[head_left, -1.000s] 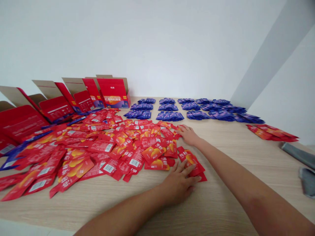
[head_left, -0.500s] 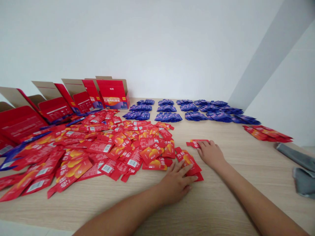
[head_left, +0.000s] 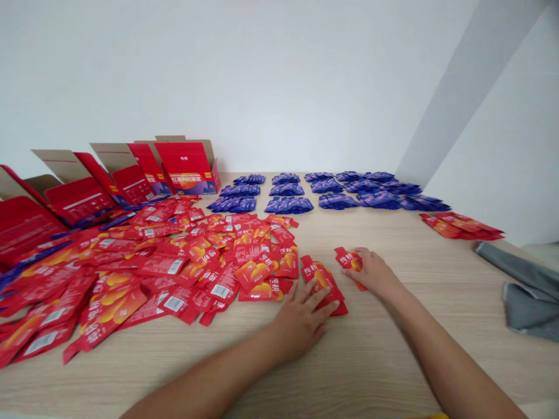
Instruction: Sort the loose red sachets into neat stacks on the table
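Note:
My left hand [head_left: 300, 323] lies with its fingers spread over a small stack of red sachets [head_left: 313, 272] printed with orange fruit. Just to the right, my right hand [head_left: 379, 274] pinches another red sachet [head_left: 347, 259] by its right side. That sachet is turned at a slant, its narrow spout end pointing away from me. A wide loose heap of red sachets [head_left: 198, 253] spreads out left of both hands, some fruit side up, others barcode side up.
Open red boxes [head_left: 187, 169] stand along the back left. Bundles of blue sachets [head_left: 288, 205] lie in rows near the wall. At the right are a fanned group of red sachets [head_left: 463, 226] and a grey cloth [head_left: 530, 305] on the wooden table [head_left: 388, 355].
My right hand has turned its sachet from lying sideways to a slant, nearly in line with the stack. My left hand stays on the stack. The whole view has shifted slightly.

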Motion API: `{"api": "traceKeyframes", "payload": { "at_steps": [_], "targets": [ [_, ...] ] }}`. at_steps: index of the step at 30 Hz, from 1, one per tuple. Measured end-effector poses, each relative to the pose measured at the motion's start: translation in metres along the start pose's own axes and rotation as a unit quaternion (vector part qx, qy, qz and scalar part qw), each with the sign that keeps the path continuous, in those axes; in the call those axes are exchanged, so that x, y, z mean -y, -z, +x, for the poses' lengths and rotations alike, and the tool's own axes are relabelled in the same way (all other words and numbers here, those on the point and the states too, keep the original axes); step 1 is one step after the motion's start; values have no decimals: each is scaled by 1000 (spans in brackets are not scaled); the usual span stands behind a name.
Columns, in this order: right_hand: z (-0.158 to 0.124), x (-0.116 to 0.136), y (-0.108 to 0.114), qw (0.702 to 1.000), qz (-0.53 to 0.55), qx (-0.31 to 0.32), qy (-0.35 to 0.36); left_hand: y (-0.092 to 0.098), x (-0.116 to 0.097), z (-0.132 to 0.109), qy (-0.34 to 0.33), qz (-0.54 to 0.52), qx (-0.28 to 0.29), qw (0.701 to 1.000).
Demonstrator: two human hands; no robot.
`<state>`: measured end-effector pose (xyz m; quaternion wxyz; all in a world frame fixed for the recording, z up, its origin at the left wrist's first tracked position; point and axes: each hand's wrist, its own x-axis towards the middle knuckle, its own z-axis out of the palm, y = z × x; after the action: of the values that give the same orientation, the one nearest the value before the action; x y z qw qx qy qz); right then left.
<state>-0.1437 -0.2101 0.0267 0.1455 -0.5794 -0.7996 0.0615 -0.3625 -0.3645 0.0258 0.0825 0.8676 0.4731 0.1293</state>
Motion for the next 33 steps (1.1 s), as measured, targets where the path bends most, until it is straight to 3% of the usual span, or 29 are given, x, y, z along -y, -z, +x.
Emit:
{"api": "traceKeyframes", "payload": {
  "at_steps": [6, 13, 17, 22, 25, 30, 33],
  "targets": [
    [2, 5, 1, 995, 77, 33, -62, -1, 8, 10, 2, 1, 3, 1000],
    [10, -6, -13, 972, 213, -75, -56, 0, 7, 18, 13, -20, -11, 1000],
    [11, -7, -20, 943, 302, -140, -27, 6, -5, 18, 17, -87, -95, 991],
    [6, 0, -13, 912, 384, -140, -46, 12, -12, 15, -10, -199, -121, 973],
    [2, 11, -3, 868, 482, -91, -78, 11, -8, 17, 55, -257, -138, 955],
    [-15, 48, 15, 728, 682, 33, -65, 7, -2, 22, 124, -349, -172, 913],
    [-28, 73, 17, 687, 721, 77, -40, 8, -3, 23, 139, -346, -160, 914]
  ]
}}
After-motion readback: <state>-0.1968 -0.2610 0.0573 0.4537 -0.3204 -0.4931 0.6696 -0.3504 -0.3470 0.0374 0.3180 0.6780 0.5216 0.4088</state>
